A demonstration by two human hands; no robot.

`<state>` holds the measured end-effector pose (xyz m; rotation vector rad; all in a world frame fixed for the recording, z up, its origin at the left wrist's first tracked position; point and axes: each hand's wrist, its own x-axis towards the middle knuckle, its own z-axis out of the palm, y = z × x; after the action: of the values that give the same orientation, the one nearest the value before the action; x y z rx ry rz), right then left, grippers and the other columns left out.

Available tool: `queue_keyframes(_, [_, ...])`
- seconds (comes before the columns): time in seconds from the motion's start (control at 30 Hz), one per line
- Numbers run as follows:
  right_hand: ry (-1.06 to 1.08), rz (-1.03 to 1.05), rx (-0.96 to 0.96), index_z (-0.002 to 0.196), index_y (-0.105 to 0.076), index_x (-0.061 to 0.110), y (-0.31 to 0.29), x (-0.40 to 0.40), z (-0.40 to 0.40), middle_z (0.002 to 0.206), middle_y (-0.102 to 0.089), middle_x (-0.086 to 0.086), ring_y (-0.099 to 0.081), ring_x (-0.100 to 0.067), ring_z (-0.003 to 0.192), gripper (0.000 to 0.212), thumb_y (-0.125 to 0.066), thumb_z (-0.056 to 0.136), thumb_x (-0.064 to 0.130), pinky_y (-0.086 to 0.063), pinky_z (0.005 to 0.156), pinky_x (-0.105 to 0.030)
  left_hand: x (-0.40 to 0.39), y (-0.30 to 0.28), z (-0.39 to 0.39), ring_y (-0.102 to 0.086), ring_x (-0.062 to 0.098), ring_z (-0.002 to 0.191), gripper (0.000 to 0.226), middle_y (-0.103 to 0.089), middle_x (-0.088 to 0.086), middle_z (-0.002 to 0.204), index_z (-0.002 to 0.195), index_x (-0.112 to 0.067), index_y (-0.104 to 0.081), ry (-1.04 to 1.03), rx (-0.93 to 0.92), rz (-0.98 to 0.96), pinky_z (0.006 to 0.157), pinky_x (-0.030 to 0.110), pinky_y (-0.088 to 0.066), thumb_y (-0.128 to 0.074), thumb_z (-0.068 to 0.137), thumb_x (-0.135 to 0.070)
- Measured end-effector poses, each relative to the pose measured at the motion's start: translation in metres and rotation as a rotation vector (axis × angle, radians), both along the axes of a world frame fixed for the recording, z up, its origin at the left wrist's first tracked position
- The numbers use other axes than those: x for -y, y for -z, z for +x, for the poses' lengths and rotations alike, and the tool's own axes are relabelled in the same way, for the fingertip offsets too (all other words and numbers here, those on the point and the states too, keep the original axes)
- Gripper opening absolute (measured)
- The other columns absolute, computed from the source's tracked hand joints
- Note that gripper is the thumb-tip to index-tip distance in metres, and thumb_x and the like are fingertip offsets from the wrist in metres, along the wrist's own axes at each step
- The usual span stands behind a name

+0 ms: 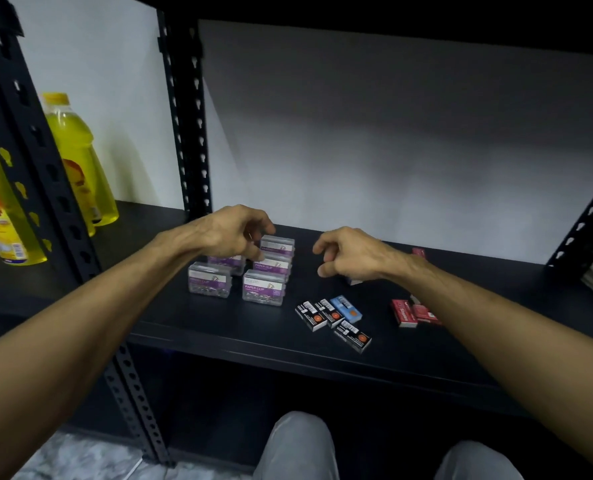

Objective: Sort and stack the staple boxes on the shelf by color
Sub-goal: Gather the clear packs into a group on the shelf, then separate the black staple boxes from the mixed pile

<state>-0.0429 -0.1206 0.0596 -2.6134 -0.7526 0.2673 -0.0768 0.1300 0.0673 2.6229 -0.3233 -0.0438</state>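
Your left hand point(231, 233) hovers with fingers curled loosely, holding nothing, over the clear plastic paper clip boxes point(264, 285) on the black metal shelf point(219, 327). Your right hand point(348, 252) is the same, empty. Small black staple boxes point(352, 336), one blue box point(346, 308) and red boxes point(404, 312) lie near the front edge.

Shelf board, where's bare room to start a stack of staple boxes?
Bare board lies along the front edge below the paper clip boxes, and between the black boxes and the red boxes. Crowded: the clip cluster under the left hand.
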Motion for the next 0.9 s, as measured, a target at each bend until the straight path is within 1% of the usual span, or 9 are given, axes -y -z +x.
queue_keyframes(0.13, [0.059, 0.018, 0.042, 0.122, -0.062, 0.017, -0.004, 0.03, 0.01, 0.094, -0.069, 0.006, -0.064, -0.007, 0.084, 0.039, -0.074, 0.086, 0.023, -0.047, 0.074, -0.023, 0.028, 0.0, 0.011, -0.063, 0.017, 0.098, 0.045, -0.063, -0.003, 0.105, 0.122, -0.023, -0.06, 0.024, 0.005, 0.002, 0.085, 0.035, -0.056, -0.078, 0.081, -0.019])
queue_keyframes(0.27, [0.109, 0.039, 0.044, 0.119, -0.064, 0.017, -0.005, 0.06, 0.016, 0.093, -0.069, 0.005, -0.065, -0.009, 0.086, 0.036, -0.073, 0.085, 0.02, -0.05, 0.078, -0.026, 0.051, 0.003, 0.023, -0.065, 0.017, 0.096, 0.043, -0.065, -0.001, 0.102, 0.119, -0.023, -0.062, 0.051, -0.001, -0.029, 0.083, 0.03, -0.055, -0.08, 0.08, -0.021])
queue_keyframes(0.33, [0.127, 0.042, 0.034, 0.118, -0.064, 0.018, -0.003, 0.072, 0.016, 0.094, -0.07, 0.004, -0.065, -0.012, 0.09, 0.034, -0.073, 0.085, 0.02, -0.053, 0.085, -0.033, 0.061, 0.006, 0.028, -0.065, 0.017, 0.094, 0.042, -0.065, -0.003, 0.099, 0.115, -0.027, -0.063, 0.064, 0.002, -0.03, 0.082, 0.031, -0.054, -0.082, 0.077, -0.023])
queue_keyframes(0.4, [0.132, 0.052, 0.01, 0.118, -0.064, 0.017, 0.002, 0.08, 0.015, 0.092, -0.071, 0.003, -0.066, -0.013, 0.09, 0.034, -0.073, 0.085, 0.019, -0.053, 0.088, -0.035, 0.072, 0.009, 0.031, -0.065, 0.015, 0.094, 0.042, -0.065, -0.004, 0.099, 0.114, -0.028, -0.063, 0.077, -0.006, -0.017, 0.081, 0.03, -0.054, -0.083, 0.077, -0.024])
queue_keyframes(0.53, [0.116, 0.061, -0.021, 0.114, -0.063, 0.019, 0.015, 0.087, 0.012, 0.092, -0.071, 0.004, -0.065, -0.009, 0.087, 0.03, -0.073, 0.086, 0.018, -0.048, 0.074, -0.025, 0.093, 0.016, 0.031, -0.063, 0.013, 0.093, 0.041, -0.064, -0.007, 0.098, 0.112, -0.029, -0.065, 0.12, -0.064, 0.016, 0.081, 0.029, -0.053, -0.083, 0.076, -0.023])
queue_keyframes(0.63, [0.092, 0.06, -0.034, 0.115, -0.064, 0.02, 0.024, 0.083, 0.011, 0.092, -0.07, 0.005, -0.065, -0.008, 0.086, 0.031, -0.074, 0.085, 0.02, -0.048, 0.078, -0.025, 0.103, 0.021, 0.026, -0.063, 0.01, 0.092, 0.035, -0.063, -0.011, 0.095, 0.107, -0.03, -0.066, 0.168, -0.123, 0.103, 0.079, 0.027, -0.052, -0.082, 0.077, -0.023])
queue_keyframes(0.77, [0.034, 0.052, -0.051, 0.114, -0.067, 0.02, 0.034, 0.072, 0.004, 0.099, -0.068, 0.003, -0.064, -0.012, 0.09, 0.03, -0.075, 0.085, 0.025, -0.05, 0.079, -0.025, 0.111, 0.025, 0.018, -0.063, 0.012, 0.089, 0.033, -0.064, -0.009, 0.095, 0.106, -0.027, -0.068, 0.219, -0.157, 0.214, 0.073, 0.023, -0.049, -0.083, 0.076, -0.026])
queue_keyframes(0.83, [-0.003, 0.045, -0.053, 0.113, -0.068, 0.021, 0.04, 0.064, 0.0, 0.099, -0.066, 0.006, -0.063, -0.01, 0.092, 0.03, -0.075, 0.085, 0.029, -0.051, 0.082, -0.026, 0.113, 0.026, 0.014, -0.061, 0.013, 0.086, 0.032, -0.062, -0.011, 0.09, 0.104, -0.026, -0.069, 0.223, -0.176, 0.28, 0.07, 0.022, -0.046, -0.083, 0.076, -0.027])
queue_keyframes(0.9, [-0.036, 0.033, -0.043, 0.112, -0.069, 0.021, 0.046, 0.056, -0.005, 0.098, -0.062, 0.01, -0.06, -0.008, 0.092, 0.031, -0.075, 0.084, 0.033, -0.049, 0.081, -0.026, 0.113, 0.029, 0.011, -0.059, 0.012, 0.082, 0.03, -0.061, -0.013, 0.087, 0.101, -0.026, -0.069, 0.219, -0.187, 0.329, 0.069, 0.022, -0.044, -0.084, 0.075, -0.027])
